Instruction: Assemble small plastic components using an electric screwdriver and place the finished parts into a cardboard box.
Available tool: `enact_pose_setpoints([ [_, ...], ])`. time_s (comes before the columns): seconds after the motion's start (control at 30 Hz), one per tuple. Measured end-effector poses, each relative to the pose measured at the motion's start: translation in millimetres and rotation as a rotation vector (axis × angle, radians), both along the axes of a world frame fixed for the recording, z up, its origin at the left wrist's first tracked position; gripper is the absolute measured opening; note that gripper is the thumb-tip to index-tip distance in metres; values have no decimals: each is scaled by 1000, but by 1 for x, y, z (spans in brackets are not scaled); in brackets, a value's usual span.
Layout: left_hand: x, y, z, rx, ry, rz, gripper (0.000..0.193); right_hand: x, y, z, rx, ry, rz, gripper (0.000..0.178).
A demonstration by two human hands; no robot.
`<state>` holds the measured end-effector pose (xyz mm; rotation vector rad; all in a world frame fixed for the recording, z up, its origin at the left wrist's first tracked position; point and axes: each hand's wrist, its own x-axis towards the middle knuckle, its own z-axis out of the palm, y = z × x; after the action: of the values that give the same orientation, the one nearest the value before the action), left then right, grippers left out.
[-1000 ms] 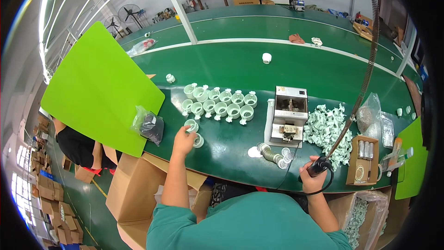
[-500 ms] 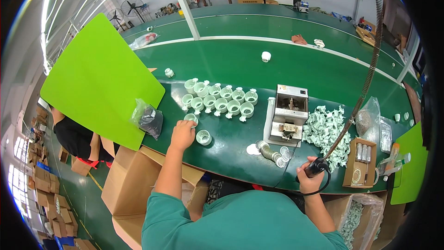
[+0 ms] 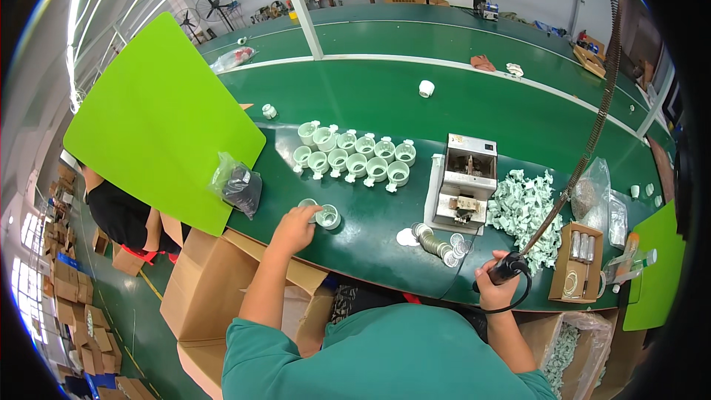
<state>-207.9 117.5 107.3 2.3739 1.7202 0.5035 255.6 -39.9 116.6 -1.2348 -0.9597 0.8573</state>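
Since the earlier frame the left hand (image 3: pixel 294 228) has drawn back toward the near edge of the bench (image 3: pixel 370 96), bringing two pale green cups (image 3: pixel 326 216) with it; the right hand (image 3: pixel 498 289) has not shifted. Bench: long, green, curved by the lens. Green board (image 3: pixel 163 122): leans at the left end, likely a screen toward the person beyond it. Machine (image 3: pixel 466 181): small grey-white unit right of centre, open face toward the worker. Heap of pale parts (image 3: pixel 526 211): just right of the machine, within the right hand's reach. Cup rows (image 3: pixel 355 155): open ends up, left of the machine. Dark bag (image 3: pixel 238 187): against the board's lower edge. Disc stack (image 3: pixel 433 243): lying on its side at the near edge, before the machine. Left hand: fingers curled loosely against the two cups, touching them; a full grip cannot be told. Right hand: closed round a black corded tool (image 3: pixel 509 267), held off the near edge, its cable rising overhead so the weight hangs free.
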Motion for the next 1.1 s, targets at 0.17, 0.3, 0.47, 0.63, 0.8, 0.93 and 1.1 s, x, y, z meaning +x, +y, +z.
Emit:
enact_pose_setpoints([
  [0.17, 21, -13, -8, 20, 9, -13, 25, 10, 8, -3, 0, -81, 10, 55],
  [0.3, 51, -21, -28, 80, 130, 14, 30, 16, 37, 13, 90, 25, 15, 57],
  [0.47, 122, -72, -35, 213, 139, -74, 35, 23, 89, 41, 25, -48, -3, 56],
  [0.63, 187, -105, -36, 140, 106, -251, 34, 35, 105, 55, 33, -394, -25, 49],
  [0.8, 205, -115, -33, 152, 17, -337, 34, 61, 65, 15, 100, -551, -314, 35],
  [0.93, 203, -118, -25, 137, -71, -353, 39, 89, 13, -22, -212, -942, -304, 24],
  [1.1, 195, -115, -29, 117, -111, -390, 45, 86, -3, -45, -513, -1277, -289, 22],
])
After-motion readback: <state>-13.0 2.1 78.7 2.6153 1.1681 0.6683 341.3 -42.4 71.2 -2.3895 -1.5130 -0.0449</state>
